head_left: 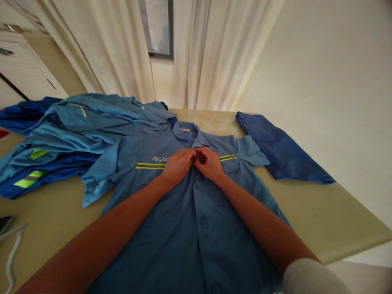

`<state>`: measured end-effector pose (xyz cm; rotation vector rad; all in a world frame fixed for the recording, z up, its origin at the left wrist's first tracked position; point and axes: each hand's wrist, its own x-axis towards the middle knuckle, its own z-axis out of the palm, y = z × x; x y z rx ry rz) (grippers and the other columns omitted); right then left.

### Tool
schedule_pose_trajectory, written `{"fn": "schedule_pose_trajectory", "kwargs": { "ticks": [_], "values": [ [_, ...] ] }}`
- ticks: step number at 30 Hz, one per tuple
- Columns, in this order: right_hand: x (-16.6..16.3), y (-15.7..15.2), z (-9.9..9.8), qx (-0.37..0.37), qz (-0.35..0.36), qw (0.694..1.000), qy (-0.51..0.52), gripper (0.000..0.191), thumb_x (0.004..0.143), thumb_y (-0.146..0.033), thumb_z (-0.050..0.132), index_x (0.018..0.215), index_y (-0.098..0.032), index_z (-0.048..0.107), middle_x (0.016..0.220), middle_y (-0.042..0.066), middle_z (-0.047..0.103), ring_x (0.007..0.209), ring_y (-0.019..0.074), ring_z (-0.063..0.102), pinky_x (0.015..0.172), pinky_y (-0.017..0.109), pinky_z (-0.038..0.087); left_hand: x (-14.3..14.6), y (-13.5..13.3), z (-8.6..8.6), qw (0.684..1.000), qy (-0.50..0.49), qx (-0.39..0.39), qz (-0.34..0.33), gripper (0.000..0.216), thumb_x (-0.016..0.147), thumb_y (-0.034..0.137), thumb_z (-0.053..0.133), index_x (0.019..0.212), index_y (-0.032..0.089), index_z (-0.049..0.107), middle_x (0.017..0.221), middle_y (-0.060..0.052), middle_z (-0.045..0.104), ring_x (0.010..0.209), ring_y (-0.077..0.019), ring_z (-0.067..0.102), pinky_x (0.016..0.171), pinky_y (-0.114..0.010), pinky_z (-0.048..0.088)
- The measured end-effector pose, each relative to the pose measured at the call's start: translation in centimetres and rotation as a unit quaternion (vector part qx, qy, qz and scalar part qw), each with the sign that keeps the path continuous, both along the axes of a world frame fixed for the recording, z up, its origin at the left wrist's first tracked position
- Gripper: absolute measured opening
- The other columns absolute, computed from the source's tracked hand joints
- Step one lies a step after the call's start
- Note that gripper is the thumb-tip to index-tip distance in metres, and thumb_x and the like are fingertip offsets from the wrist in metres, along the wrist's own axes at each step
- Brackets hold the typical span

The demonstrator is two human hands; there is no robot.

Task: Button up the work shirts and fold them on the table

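A blue short-sleeved work shirt [165, 228] lies front up on the table, collar away from me, with yellow-edged stripes across the chest. My left hand [180, 165] and my right hand [210, 163] meet at its front placket, just below the collar. The fingers of both pinch the placket's edges at chest height. A button there, if any, is hidden behind my fingertips. Lower on the placket, one button [203, 224] shows, and another [197, 183] sits just under my hands.
To the left lies a heap of blue work clothes [101, 118] with reflective strips. A folded dark blue garment [284, 147] rests near the table's [330, 228] right edge. A white cable [12, 261] and part of a phone-like object [4, 223] lie at the lower left.
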<state>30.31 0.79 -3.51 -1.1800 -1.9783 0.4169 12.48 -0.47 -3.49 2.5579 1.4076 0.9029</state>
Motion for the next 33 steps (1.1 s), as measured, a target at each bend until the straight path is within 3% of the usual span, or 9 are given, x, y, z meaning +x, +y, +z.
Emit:
{"fn": "schedule_pose_trajectory", "kwargs": {
  "ticks": [7, 21, 26, 33],
  "values": [
    [0.1, -0.7, 0.4, -0.038, 0.005, 0.998, 0.041, 0.027, 0.089, -0.022, 0.054, 0.105, -0.021, 0.076, 0.100, 0.005, 0.078, 0.081, 0.0193, 0.070, 0.079, 0.031, 0.055, -0.1, 0.1, 0.1, 1.000, -0.005, -0.017, 0.000, 0.017, 0.097, 0.013, 0.050, 0.106, 0.022, 0.061, 0.103, -0.007, 0.069, 0.099, -0.0240, 0.065, 0.089, -0.036, 0.052],
    [-0.1, -0.1, 0.2, -0.027, 0.013, 0.999, 0.020, 0.026, 0.082, -0.019, 0.061, 0.106, -0.020, 0.073, 0.100, 0.004, 0.073, 0.070, 0.0147, 0.062, 0.072, 0.027, 0.051, 0.0, 0.0, 0.4, 1.000, -0.008, -0.020, 0.000, 0.022, 0.095, 0.011, 0.048, 0.106, 0.021, 0.064, 0.105, -0.008, 0.069, 0.100, -0.0232, 0.066, 0.091, -0.036, 0.053],
    [-0.2, -0.1, 0.3, -0.030, -0.015, 0.999, 0.029, 0.020, 0.081, -0.020, 0.062, 0.099, -0.020, 0.070, 0.096, 0.003, 0.072, 0.070, 0.0145, 0.062, 0.071, 0.027, 0.051, -0.2, 0.8, 0.0, 0.994, -0.098, -0.045, 0.015, 0.017, 0.085, 0.009, 0.057, 0.093, 0.020, 0.067, 0.096, -0.005, 0.071, 0.087, -0.0199, 0.069, 0.085, -0.033, 0.056],
    [-0.2, 0.0, 0.3, -0.024, -0.018, 1.000, 0.002, 0.007, 0.082, -0.022, 0.064, 0.087, -0.019, 0.069, 0.088, 0.003, 0.068, 0.069, 0.0147, 0.060, 0.070, 0.027, 0.049, -0.8, 2.1, -0.7, 0.972, -0.201, -0.121, -0.014, 0.012, 0.077, 0.010, 0.065, 0.084, 0.019, 0.067, 0.086, -0.002, 0.074, 0.079, -0.0170, 0.071, 0.080, -0.029, 0.058]
  ]
}}
